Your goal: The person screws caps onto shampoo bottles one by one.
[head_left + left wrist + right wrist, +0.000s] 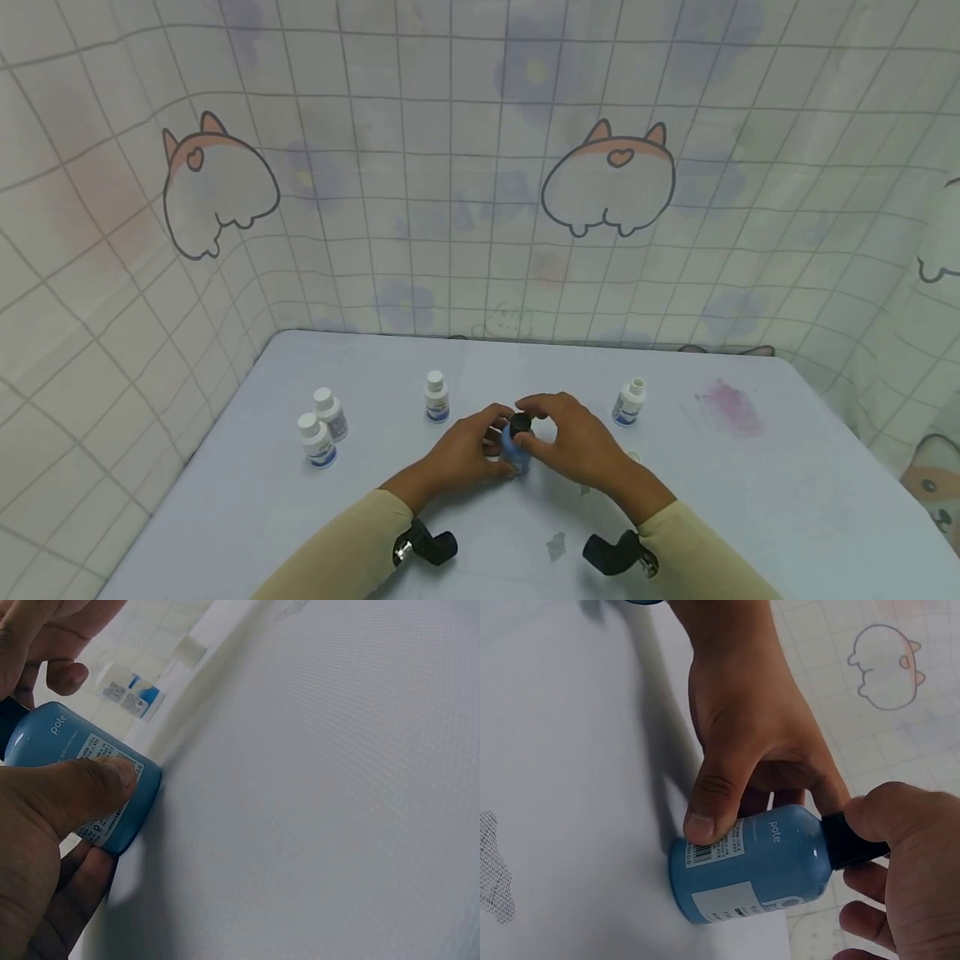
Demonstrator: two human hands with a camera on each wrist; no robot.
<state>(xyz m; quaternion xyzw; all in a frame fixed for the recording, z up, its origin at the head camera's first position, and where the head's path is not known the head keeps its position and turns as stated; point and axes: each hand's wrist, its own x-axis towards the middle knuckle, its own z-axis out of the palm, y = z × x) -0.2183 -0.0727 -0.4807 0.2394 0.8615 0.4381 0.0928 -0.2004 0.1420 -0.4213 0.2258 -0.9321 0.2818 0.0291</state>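
A blue bottle (514, 454) with "pote" printed on it stands on the table near the middle. My left hand (465, 450) grips its body, with the left thumb (712, 802) lying across a white label (724, 901) side of the bottle. The right hand (581, 442) pinches the bottle's black cap (851, 841) between thumb and fingers. Just beyond the right hand is a small white bottle (628, 403) whose neck is bare. A white cap (189, 651) lies near it on the table, mostly hidden by the right hand in the head view.
One capped white bottle (437, 397) stands behind the left hand. Two more, a rear one (331, 414) and a front one (317, 440), stand close together at the left. The table (247, 533) bears a pink stain (731, 408) at the right; patterned curtain (465, 167) surrounds it.
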